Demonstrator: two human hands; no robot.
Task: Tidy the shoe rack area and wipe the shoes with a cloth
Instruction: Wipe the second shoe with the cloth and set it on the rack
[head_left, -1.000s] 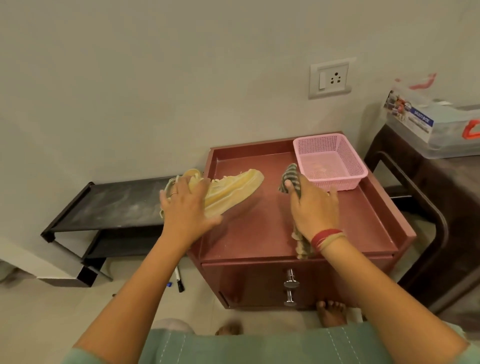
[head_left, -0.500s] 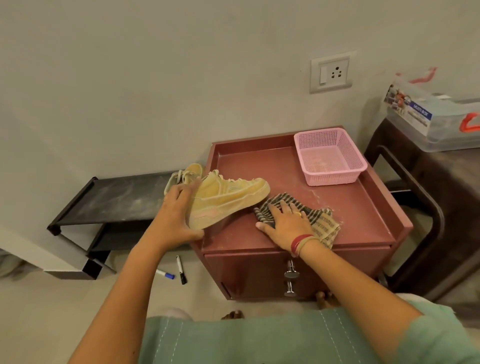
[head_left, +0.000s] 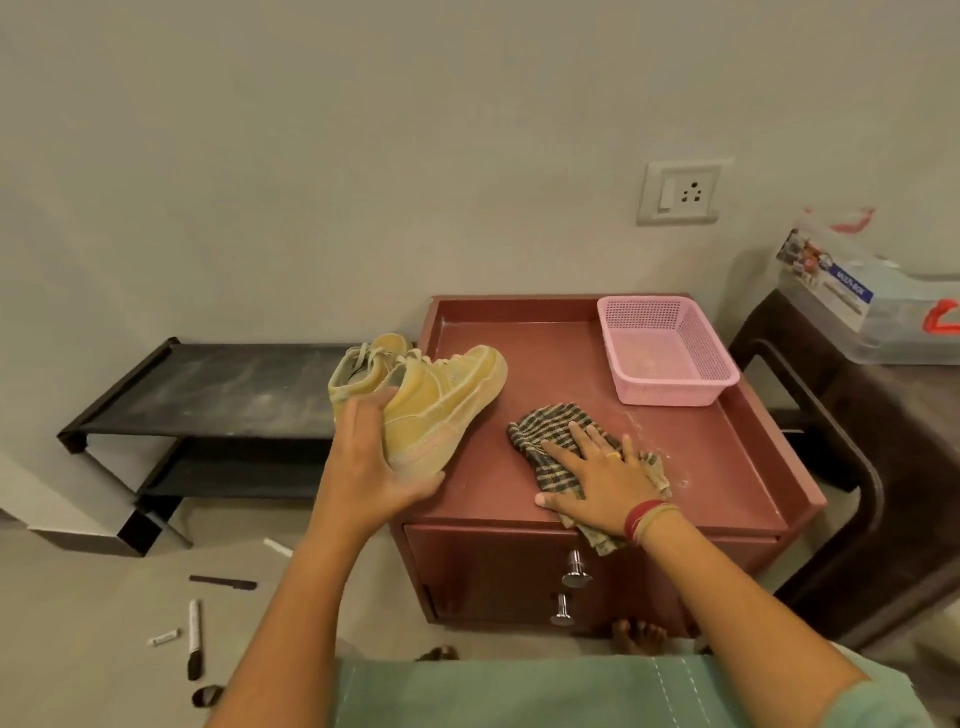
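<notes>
A pair of dusty yellow sneakers (head_left: 441, 400) sits tilted at the left edge of the red cabinet top (head_left: 524, 343), soles toward me. My left hand (head_left: 363, 467) grips the nearer sneaker at its heel end, thumb under the sole. The second sneaker (head_left: 358, 364) shows behind it. A checked cloth (head_left: 545, 426) lies spread on the cabinet top near the front. My right hand (head_left: 597, 478) presses flat on it with fingers straight. A corner of the cloth hangs over the front edge.
A pink mesh basket (head_left: 722, 358) stands at the cabinet's back right. A low black shoe rack (head_left: 218, 389) sits to the left against the wall. Markers (head_left: 195, 639) lie on the floor. A dark table (head_left: 857, 467) with a plastic box (head_left: 883, 312) stands to the right.
My right hand went from holding the cloth bunched up to pressing it flat on the cabinet top. My left hand tipped the sneakers up so the sole faces me.
</notes>
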